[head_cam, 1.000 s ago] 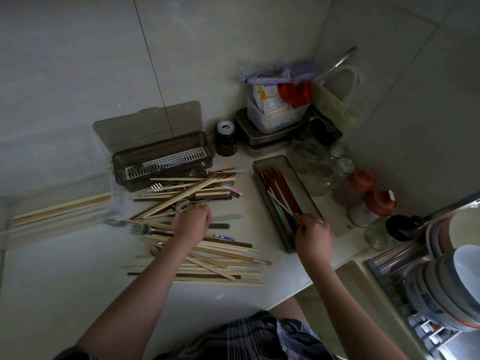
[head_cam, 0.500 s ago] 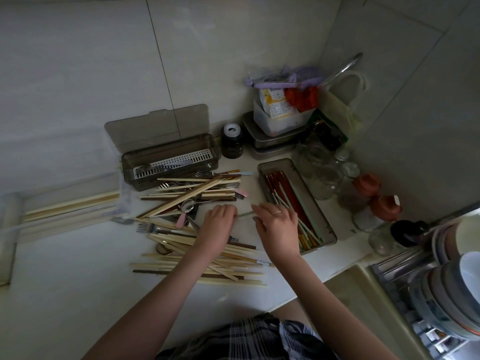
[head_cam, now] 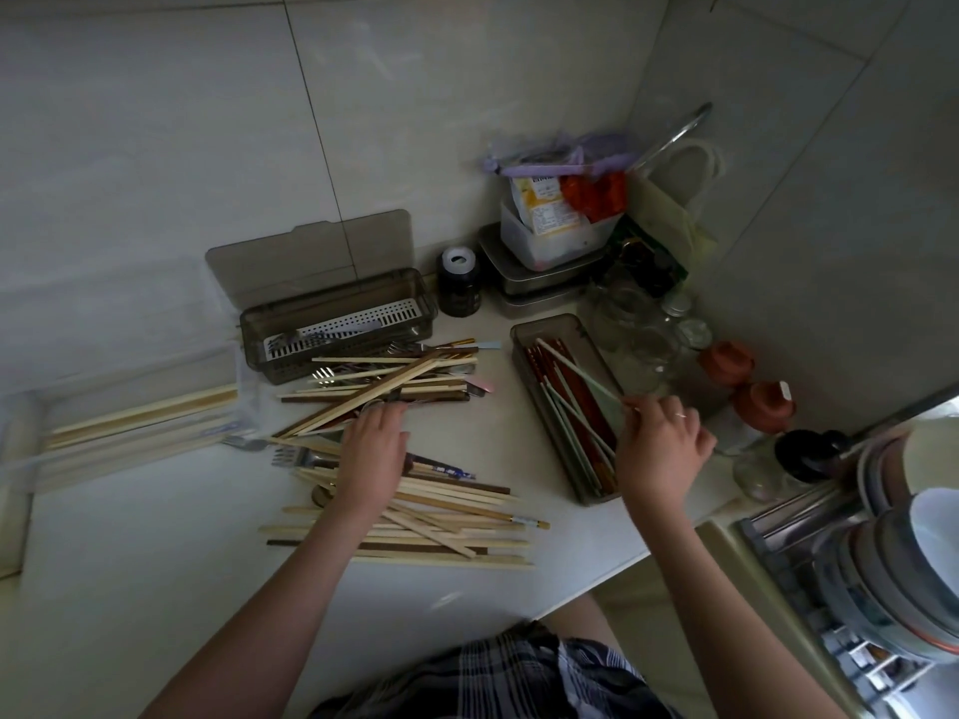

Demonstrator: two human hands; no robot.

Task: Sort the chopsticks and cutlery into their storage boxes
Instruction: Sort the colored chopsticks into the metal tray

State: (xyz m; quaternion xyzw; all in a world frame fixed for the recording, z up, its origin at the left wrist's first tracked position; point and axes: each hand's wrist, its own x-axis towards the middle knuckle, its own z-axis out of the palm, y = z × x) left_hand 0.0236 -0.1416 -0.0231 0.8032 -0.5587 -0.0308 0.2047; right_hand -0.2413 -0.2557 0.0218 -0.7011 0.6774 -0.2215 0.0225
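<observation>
Pinching a pale chopstick (head_cam: 578, 372) by its near end, right hand (head_cam: 659, 448) holds it lengthwise over the box (head_cam: 524, 337); left hand (head_cam: 371, 448) rests flat on the pile (head_cam: 441, 516).

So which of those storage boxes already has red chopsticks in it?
The open box on the right, beside the right hand. The lidded box at the back holds a white slotted tray.

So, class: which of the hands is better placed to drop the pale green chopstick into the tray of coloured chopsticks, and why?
The right hand: it already pinches the green chopstick above the tray. The left hand rests on the pile, away from the tray.
</observation>
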